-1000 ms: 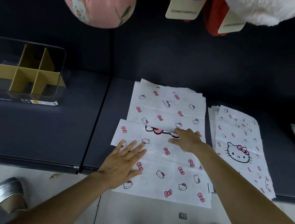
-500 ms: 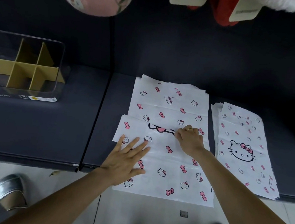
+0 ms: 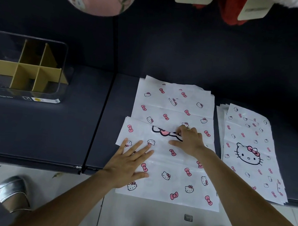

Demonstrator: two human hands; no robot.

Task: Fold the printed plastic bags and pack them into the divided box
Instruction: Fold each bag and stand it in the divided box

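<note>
At centre frame the left hand (image 3: 128, 164), fingers spread, flattens the top printed bag (image 3: 168, 164) while the right hand (image 3: 188, 139) pinches its folded edge, so the first fold looks under way; next, creasing it smaller for the divided box (image 3: 23, 71) at upper left.

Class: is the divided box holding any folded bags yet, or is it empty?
Empty as far as visible: the box shows bare cardboard dividers, and the bags lie on the shelf.

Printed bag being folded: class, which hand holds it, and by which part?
The right hand pinches the printed bag at its folded far edge; the left hand only presses flat on it.
</note>
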